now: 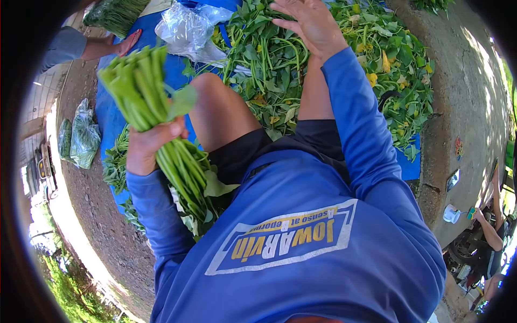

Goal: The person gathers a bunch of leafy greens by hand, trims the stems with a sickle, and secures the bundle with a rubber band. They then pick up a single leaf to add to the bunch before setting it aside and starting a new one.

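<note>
My left hand [148,146] is shut around a thick bundle of green stalks [141,89], cut ends up and leafy ends hanging down beside my thigh. My right hand [307,21] is stretched out with fingers apart over a heap of loose leafy greens [269,64] and holds nothing. The heap lies on a blue tarp [110,116] in front of my knees and contains some yellowed leaves.
Another person's foot [126,43] rests at the tarp's far left edge. A clear plastic bag [188,27] lies on the heap. Bagged greens [81,137] sit on the dirt at left. A concrete ledge [468,97] runs along the right, with a person [493,231] beyond it.
</note>
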Motion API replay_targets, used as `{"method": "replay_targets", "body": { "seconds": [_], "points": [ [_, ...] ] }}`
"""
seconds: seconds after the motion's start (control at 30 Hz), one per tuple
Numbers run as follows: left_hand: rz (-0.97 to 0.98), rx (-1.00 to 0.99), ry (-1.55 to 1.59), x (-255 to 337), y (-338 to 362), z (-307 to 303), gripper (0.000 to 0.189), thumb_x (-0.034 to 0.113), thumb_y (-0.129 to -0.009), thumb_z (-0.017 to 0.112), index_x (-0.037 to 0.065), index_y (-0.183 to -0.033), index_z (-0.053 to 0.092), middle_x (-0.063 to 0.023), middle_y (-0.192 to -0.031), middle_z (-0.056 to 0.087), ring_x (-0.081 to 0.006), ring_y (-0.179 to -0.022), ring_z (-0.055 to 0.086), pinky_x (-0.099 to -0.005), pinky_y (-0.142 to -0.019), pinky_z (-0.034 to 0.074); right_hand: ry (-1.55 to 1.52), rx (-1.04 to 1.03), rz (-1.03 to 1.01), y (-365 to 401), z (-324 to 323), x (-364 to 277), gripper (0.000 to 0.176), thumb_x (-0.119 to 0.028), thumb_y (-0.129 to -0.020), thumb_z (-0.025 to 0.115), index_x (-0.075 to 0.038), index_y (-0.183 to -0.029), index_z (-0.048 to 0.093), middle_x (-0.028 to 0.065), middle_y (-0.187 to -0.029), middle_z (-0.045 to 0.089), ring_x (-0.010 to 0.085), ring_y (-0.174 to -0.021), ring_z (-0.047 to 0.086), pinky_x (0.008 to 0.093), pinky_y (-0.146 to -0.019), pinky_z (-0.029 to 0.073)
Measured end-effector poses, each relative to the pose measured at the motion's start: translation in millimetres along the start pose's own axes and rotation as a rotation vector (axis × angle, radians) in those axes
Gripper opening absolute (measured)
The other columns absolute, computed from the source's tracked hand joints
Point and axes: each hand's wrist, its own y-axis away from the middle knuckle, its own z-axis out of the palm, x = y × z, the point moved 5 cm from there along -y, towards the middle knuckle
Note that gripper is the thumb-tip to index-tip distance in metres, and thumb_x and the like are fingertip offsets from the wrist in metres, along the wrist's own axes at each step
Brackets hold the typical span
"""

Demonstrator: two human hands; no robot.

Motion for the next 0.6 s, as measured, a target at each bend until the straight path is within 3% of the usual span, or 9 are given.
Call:
{"method": "replay_targets", "body": {
  "seconds": [0.03, 0.1, 0.17, 0.23, 0.3, 0.37, 0.43, 0.53, 0.6],
  "points": [
    [0.012, 0.173, 0.018, 5, 21, -36, 0.054, 0.009, -0.077, 0.085, -0.004, -0.124, 0.061, -0.0146, -0.095, 0.070, -0.0253, -0.075, 0.069, -0.0394, -0.066, 0.058, 0.321, 0.046, -0.148, -38, -22, 38, 0.048, -0.039, -0.099, 0.072, 0.003, -0.122, 0.069, 0.0120, -0.110, 0.076, 0.0370, -0.098, 0.074, 0.0484, -0.084, 0.060],
    [0.143, 0.324, 0.131, 19, 62, -81, 0.044, 0.007, -0.085, 0.077, -0.002, -0.124, 0.057, -0.0134, -0.099, 0.063, -0.0217, -0.085, 0.061, -0.0373, -0.077, 0.055, 0.664, 0.055, -0.110, -68, -39, 94, 0.042, -0.023, -0.094, 0.079, -0.005, -0.130, 0.068, 0.0086, -0.106, 0.075, 0.0200, -0.089, 0.073, 0.0369, -0.079, 0.059],
    [0.240, 0.509, 0.175, 20, 99, -107, 0.039, 0.006, -0.091, 0.071, 0.000, -0.126, 0.054, -0.0123, -0.105, 0.059, -0.0206, -0.091, 0.056, -0.0357, -0.087, 0.052, 0.634, -0.027, 0.007, -99, -44, 169, 0.030, -0.028, -0.089, 0.078, 0.000, -0.102, 0.080, 0.0205, -0.111, 0.077, 0.0316, -0.099, 0.076, 0.0446, -0.091, 0.058],
    [0.265, 0.651, 0.227, 6, 134, -134, 0.034, 0.006, -0.094, 0.067, 0.001, -0.126, 0.055, -0.0122, -0.107, 0.059, -0.0211, -0.093, 0.057, -0.0358, -0.091, 0.051, 0.974, 0.002, 0.084, -112, -50, 236, 0.027, -0.024, -0.089, 0.073, -0.001, -0.101, 0.080, 0.0251, -0.112, 0.076, 0.0409, -0.103, 0.074, 0.0483, -0.093, 0.058],
    [0.239, 0.752, 0.243, -13, 164, -156, 0.031, 0.006, -0.095, 0.065, 0.001, -0.124, 0.055, -0.0119, -0.106, 0.059, -0.0214, -0.094, 0.057, -0.0367, -0.093, 0.051, 1.389, -0.110, 0.217, -108, -49, 297, 0.026, -0.022, -0.089, 0.070, -0.002, -0.102, 0.080, 0.0246, -0.115, 0.075, 0.0439, -0.105, 0.072, 0.0498, -0.094, 0.058],
    [0.232, 0.900, 0.251, -27, 185, -161, 0.030, 0.006, -0.095, 0.065, 0.000, -0.122, 0.054, -0.0120, -0.104, 0.058, -0.0211, -0.097, 0.057, -0.0377, -0.094, 0.050, 1.379, -0.017, 0.424, -96, -66, 352, 0.030, -0.026, -0.088, 0.072, -0.001, -0.104, 0.079, 0.0247, -0.116, 0.075, 0.0437, -0.108, 0.072, 0.0493, -0.095, 0.058],
    [0.169, 1.029, 0.313, -42, 204, -159, 0.033, 0.006, -0.095, 0.065, -0.002, -0.125, 0.055, -0.0124, -0.106, 0.059, -0.0217, -0.099, 0.057, -0.0375, -0.096, 0.049, 1.274, 0.091, 0.500, -79, -61, 353, 0.035, -0.029, -0.087, 0.074, 0.000, -0.107, 0.077, 0.0263, -0.118, 0.074, 0.0434, -0.109, 0.072, 0.0492, -0.095, 0.058],
    [0.119, 1.134, 0.281, -54, 211, -151, 0.037, 0.008, -0.094, 0.067, -0.003, -0.128, 0.055, -0.0126, -0.108, 0.060, -0.0220, -0.099, 0.058, -0.0366, -0.098, 0.049, 1.300, 0.143, 0.536, -75, -45, 344, 0.037, -0.029, -0.087, 0.075, -0.001, -0.111, 0.077, 0.0272, -0.119, 0.073, 0.0434, -0.111, 0.071, 0.0496, -0.096, 0.057],
    [0.089, 1.165, 0.271, -58, 207, -144, 0.045, 0.009, -0.092, 0.069, -0.004, -0.133, 0.055, -0.0121, -0.108, 0.060, -0.0218, -0.099, 0.058, -0.0364, -0.098, 0.048, 1.174, 0.201, 0.418, -81, -44, 342, 0.036, -0.028, -0.089, 0.072, -0.001, -0.112, 0.076, 0.0272, -0.120, 0.073, 0.0434, -0.111, 0.071, 0.0497, -0.097, 0.057]
  ]
}}
